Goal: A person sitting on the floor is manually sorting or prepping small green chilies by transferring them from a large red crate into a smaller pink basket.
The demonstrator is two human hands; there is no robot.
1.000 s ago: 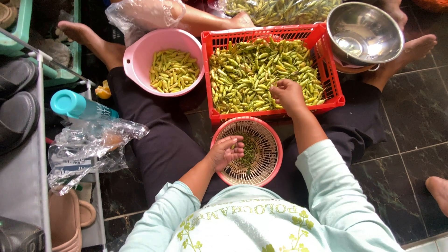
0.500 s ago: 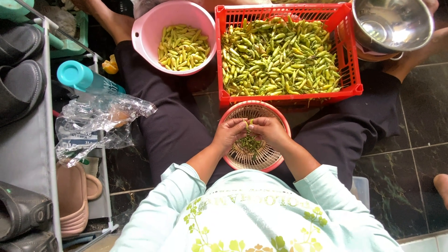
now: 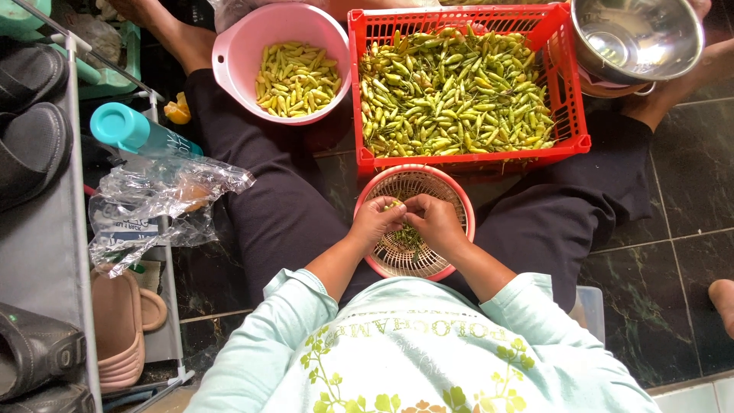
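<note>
Overhead view of a seated person on a dark marbled tile floor [image 3: 688, 191], both hands meeting over a small round salmon-pink plastic sieve basket [image 3: 417, 260] resting in the lap. The left hand [image 3: 375, 223] and right hand [image 3: 436, 222] are closed fingertip to fingertip, pinching one small green chili [image 3: 394, 205] between them, just above the pile of green stems in the sieve. Beyond the sieve, touching its far rim, stands a red rectangular plastic crate [image 3: 468, 157] heaped with green and yellowish chilies; to its left sits a round pink plastic bowl [image 3: 229, 57] holding paler, trimmed chilies, and to its right a stainless-steel bowl [image 3: 638, 38]. A crumpled clear plastic bag [image 3: 160, 203] and a teal-capped bottle [image 3: 134, 130] lie beside a grey shoe rack [image 3: 46, 252]. Judged from the grip, the stem is best snapped off cleanly by holding the pod firmly near its cap and twisting directly over the sieve, so that waste falls inside. Compared with one second earlier, the right hand has left the crate and joined the left over the sieve; half a second earlier both were already there.
</note>
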